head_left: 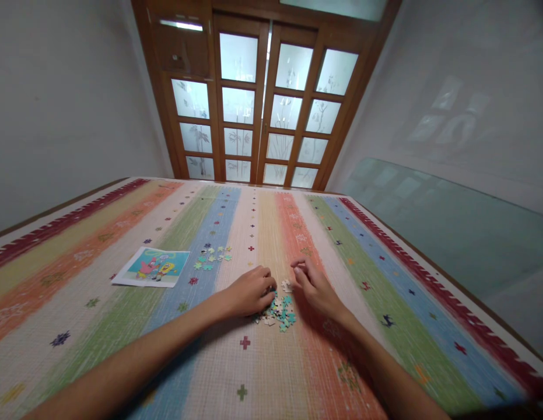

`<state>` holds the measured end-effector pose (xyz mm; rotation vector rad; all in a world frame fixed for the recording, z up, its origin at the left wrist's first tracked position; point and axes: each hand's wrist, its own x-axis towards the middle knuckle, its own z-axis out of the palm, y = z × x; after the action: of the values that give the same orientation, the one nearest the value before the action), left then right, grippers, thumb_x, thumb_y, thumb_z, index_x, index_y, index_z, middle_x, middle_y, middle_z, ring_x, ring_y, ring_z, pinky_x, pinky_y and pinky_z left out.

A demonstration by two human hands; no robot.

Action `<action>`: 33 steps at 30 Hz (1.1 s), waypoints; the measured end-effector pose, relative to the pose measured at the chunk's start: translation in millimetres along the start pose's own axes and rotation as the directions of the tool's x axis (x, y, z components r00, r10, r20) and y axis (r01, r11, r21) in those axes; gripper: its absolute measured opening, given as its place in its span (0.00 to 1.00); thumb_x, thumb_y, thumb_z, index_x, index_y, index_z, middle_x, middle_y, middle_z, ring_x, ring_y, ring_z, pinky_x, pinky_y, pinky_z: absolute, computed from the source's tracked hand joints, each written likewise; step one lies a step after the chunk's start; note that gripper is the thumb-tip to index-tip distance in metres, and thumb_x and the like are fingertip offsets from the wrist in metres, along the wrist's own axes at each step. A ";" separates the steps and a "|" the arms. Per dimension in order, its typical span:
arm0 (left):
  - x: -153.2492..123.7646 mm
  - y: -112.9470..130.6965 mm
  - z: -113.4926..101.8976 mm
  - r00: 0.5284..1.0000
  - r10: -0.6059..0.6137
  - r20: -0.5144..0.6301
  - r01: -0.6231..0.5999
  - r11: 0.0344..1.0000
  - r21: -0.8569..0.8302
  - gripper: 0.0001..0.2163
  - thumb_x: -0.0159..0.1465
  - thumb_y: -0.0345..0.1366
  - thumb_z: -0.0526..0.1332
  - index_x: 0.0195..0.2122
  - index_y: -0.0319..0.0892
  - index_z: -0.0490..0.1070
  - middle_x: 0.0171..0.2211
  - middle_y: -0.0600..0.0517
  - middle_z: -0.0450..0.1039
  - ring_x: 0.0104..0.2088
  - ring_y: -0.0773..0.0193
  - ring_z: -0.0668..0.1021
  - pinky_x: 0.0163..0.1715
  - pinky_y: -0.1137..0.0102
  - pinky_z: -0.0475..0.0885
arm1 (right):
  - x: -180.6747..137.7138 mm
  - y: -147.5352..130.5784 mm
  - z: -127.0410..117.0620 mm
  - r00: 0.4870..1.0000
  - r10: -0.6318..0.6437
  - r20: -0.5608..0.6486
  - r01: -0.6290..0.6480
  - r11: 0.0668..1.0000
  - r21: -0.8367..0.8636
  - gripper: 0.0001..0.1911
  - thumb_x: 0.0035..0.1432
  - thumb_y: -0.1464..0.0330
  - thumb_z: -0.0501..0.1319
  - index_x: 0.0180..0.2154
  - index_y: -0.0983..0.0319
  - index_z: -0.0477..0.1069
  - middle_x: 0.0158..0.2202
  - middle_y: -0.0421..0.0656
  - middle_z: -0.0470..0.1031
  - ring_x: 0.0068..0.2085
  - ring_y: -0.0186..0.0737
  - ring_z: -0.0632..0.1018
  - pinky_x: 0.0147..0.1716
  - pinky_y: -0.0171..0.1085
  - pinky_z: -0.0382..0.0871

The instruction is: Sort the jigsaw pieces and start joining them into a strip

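Note:
A small heap of jigsaw pieces, mostly teal and white, lies on the striped mat between my two hands. My left hand rests beside the heap with its fingers curled down onto the nearest pieces. My right hand sits just right of the heap, fingers bent and pinched together near a pale piece. Whether either hand holds a piece is hidden. A second loose cluster of pieces lies farther back to the left.
A cartoon reference picture lies flat on the mat at the left. Wooden doors with frosted glass panes stand behind the mat. A glass sheet leans along the right wall.

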<state>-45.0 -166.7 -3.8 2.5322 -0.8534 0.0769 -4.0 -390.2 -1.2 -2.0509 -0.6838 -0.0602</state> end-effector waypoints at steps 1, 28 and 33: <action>-0.1 -1.0 -0.2 1.000 0.000 -0.004 0.000 1.000 -0.009 0.06 0.69 0.33 0.59 0.40 0.42 0.76 0.40 0.46 0.74 0.43 0.55 0.76 0.46 0.63 0.72 | 0.4 -0.6 -1.1 1.000 0.000 -0.016 0.000 1.000 -0.002 0.09 0.69 0.63 0.49 0.44 0.56 0.65 0.29 0.36 0.65 0.29 0.41 0.68 0.32 0.39 0.64; -32.9 -70.7 -82.1 0.938 -0.332 -0.101 0.321 0.941 -0.106 0.11 0.66 0.37 0.57 0.43 0.42 0.77 0.34 0.51 0.79 0.34 0.60 0.76 0.38 0.66 0.72 | -2.6 15.4 -14.1 0.947 -0.050 0.317 0.188 0.887 -0.422 0.10 0.67 0.69 0.63 0.48 0.57 0.79 0.39 0.44 0.73 0.35 0.42 0.76 0.37 0.38 0.67; -48.1 -90.7 -94.1 0.912 -0.408 -0.036 0.404 0.911 -0.081 0.08 0.58 0.38 0.60 0.34 0.43 0.77 0.31 0.51 0.80 0.31 0.59 0.76 0.34 0.68 0.70 | -0.1 21.8 -13.4 0.944 -0.043 0.327 0.182 0.894 -0.409 0.06 0.70 0.70 0.61 0.44 0.59 0.77 0.41 0.46 0.74 0.40 0.44 0.78 0.41 0.40 0.70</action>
<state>-21.9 -34.5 33.4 2.5711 -0.2883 -0.0219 9.6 -409.7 -10.6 -2.4775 -1.0654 0.0503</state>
